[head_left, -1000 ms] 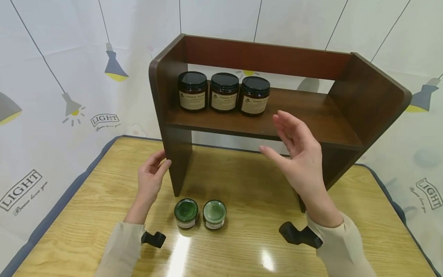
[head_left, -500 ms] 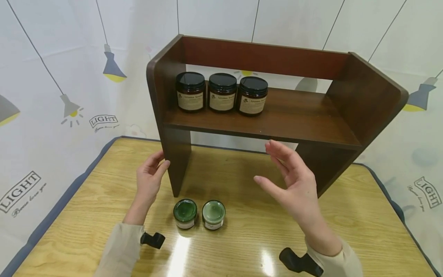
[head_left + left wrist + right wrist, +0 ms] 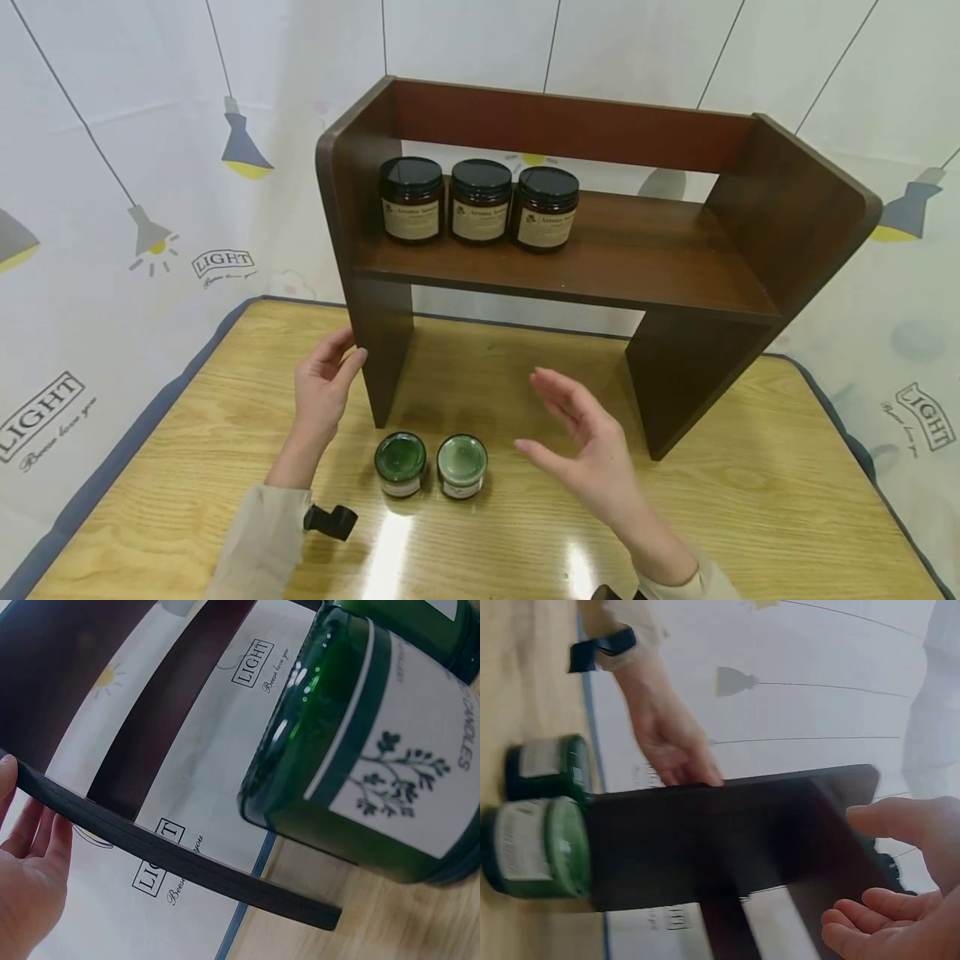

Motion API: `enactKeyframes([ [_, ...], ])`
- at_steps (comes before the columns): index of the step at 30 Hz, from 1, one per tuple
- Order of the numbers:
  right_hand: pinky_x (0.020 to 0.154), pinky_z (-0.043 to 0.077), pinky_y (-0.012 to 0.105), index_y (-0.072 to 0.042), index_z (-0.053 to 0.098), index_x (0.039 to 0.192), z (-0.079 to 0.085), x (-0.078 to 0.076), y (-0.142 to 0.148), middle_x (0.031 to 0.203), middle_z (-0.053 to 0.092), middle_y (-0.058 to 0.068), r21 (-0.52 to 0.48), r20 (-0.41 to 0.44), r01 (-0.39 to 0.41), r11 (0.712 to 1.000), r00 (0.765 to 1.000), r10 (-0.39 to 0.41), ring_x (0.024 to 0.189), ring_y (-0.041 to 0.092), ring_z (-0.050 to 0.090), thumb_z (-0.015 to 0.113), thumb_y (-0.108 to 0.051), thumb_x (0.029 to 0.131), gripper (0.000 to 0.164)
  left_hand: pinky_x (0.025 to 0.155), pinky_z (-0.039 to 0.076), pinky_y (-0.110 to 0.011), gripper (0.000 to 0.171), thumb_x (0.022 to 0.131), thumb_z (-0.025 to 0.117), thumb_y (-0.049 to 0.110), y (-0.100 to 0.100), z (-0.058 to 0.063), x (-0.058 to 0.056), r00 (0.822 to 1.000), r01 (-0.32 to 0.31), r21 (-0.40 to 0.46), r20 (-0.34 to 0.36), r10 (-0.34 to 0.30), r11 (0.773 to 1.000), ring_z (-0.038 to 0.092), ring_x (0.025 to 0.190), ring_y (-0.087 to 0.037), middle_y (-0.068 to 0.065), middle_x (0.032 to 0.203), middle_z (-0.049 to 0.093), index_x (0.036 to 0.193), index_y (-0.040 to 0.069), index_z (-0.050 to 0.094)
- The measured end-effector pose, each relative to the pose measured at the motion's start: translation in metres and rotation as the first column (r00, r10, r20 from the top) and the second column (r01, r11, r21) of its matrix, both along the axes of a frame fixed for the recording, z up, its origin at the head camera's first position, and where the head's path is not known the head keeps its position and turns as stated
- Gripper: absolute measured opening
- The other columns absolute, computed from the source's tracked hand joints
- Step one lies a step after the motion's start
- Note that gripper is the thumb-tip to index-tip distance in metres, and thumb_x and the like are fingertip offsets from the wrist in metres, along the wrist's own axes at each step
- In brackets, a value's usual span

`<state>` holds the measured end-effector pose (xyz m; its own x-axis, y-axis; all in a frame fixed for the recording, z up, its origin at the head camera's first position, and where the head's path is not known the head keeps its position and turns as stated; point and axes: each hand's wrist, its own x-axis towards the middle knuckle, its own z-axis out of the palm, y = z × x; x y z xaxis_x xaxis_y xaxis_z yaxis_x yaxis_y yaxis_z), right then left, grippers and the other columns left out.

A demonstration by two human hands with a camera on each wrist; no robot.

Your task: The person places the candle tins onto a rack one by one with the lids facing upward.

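A dark brown wooden shelf [image 3: 570,275] stands on the table. Its left side panel is held near the lower front edge by my left hand [image 3: 322,379], thumb and fingers on either side in the left wrist view. Three amber candle jars [image 3: 480,202] with black lids stand in a row on the upper board, at the left. Two green candle jars, one dark green [image 3: 401,463] and one pale green [image 3: 462,465], sit side by side on the table before the shelf. My right hand [image 3: 592,450] hovers right of the pale one, thumb and fingers apart, holding nothing.
The wooden table [image 3: 750,500] has a blue-edged border where it meets a white cloth backdrop [image 3: 150,275] printed with lamps. The shelf's right side panel [image 3: 697,383] stands behind and to the right of my right hand.
My right hand has come down from in front of the upper board and moved left towards the green candle jars. The left hand stays at the side panel; the jars have not moved.
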<state>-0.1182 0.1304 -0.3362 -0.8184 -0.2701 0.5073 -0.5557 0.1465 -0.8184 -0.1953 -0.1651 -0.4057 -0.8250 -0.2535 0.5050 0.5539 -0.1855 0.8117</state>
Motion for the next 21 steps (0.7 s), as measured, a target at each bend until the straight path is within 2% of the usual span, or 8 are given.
enactKeyframes([
  [7, 0.100, 0.039, 0.024, 0.009, 0.048, 0.127, -0.023, 0.001, -0.003, 0.128, 0.053, 0.020, 0.029, 0.070, 0.007, 1.000, 0.998, -0.009, 0.120, 0.024, 0.050, 0.074, 0.014, 0.066, 0.067, 0.084, 0.049, -0.017, 0.042, 0.084, 0.055, -0.018, 0.000, 0.000, 0.000, 1.000, 0.010, 0.006, -0.025, -0.010, 1.000, 0.060, 0.100, -0.008, 0.006, 0.102, 0.067, 0.107, 0.013, 0.069],
  [13, 0.101, 0.039, 0.026, 0.008, 0.048, 0.127, -0.041, 0.002, -0.008, 0.127, 0.053, 0.021, 0.022, 0.136, -0.020, 1.000, 0.991, 0.017, 0.119, 0.036, 0.049, 0.075, 0.010, 0.068, 0.065, 0.085, 0.049, -0.018, 0.042, 0.084, 0.055, -0.018, 0.000, 0.000, 0.000, 1.000, 0.006, 0.002, -0.017, -0.006, 1.000, 0.060, 0.101, -0.008, 0.006, 0.101, 0.066, 0.105, 0.015, 0.070],
  [21, 0.100, 0.041, 0.039, 0.012, 0.048, 0.125, -0.064, -0.001, -0.016, 0.123, 0.054, 0.025, 0.025, 0.211, -0.015, 1.000, 0.977, 0.009, 0.114, 0.042, 0.050, 0.077, 0.009, 0.066, 0.065, 0.085, 0.049, -0.017, 0.040, 0.084, 0.055, -0.018, 0.000, 0.001, 0.001, 1.000, -0.002, -0.003, 0.001, 0.002, 1.000, 0.060, 0.100, -0.008, 0.006, 0.100, 0.067, 0.105, 0.014, 0.069],
])
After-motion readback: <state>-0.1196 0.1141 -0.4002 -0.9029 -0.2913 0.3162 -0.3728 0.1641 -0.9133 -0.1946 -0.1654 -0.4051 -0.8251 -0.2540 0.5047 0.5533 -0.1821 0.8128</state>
